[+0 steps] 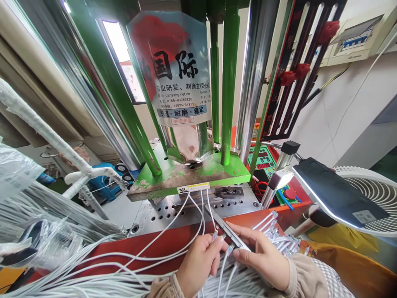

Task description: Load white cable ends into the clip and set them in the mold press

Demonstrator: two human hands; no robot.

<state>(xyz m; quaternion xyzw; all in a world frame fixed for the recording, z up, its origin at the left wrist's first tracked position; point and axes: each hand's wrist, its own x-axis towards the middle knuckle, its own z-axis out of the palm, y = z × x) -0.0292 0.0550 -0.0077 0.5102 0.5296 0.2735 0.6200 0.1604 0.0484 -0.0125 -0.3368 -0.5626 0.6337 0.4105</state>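
Note:
My left hand pinches the end of a white cable at the near end of a narrow metal fixture bar. My right hand grips that bar from the right, thumb underneath. Two or three white cables run from the bar up under the green press plate. Another cable end hangs between my hands.
A green vertical press with chrome columns towers ahead. A bundle of white cables lies at the left, more cable ends at the right. A desk lamp, a fan and a control panel stand right.

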